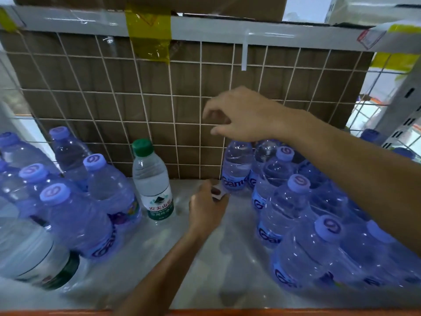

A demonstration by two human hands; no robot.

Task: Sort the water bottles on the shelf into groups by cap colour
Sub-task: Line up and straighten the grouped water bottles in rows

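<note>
Purple-capped bottles (282, 208) grouped both sides, green-capped bottle (152, 179) unsorted between. Right hand (239, 115) hovers loosely open, empty. Left hand (206, 208) curled; grip unclear.

Light was fairly bright and even, with blown-out white patches at the upper corners behind the wire grid (200, 92). The glossy shelf board (227, 258) carried pale glare and only faint grey shadows below the left hand (208, 204). Wide-angle distortion bowed the grid and the top rail (227, 26). The purple-capped bottles (75, 224) at both edges looked smeared and soft; the green-capped bottle (152, 179) was sharpest.
</note>
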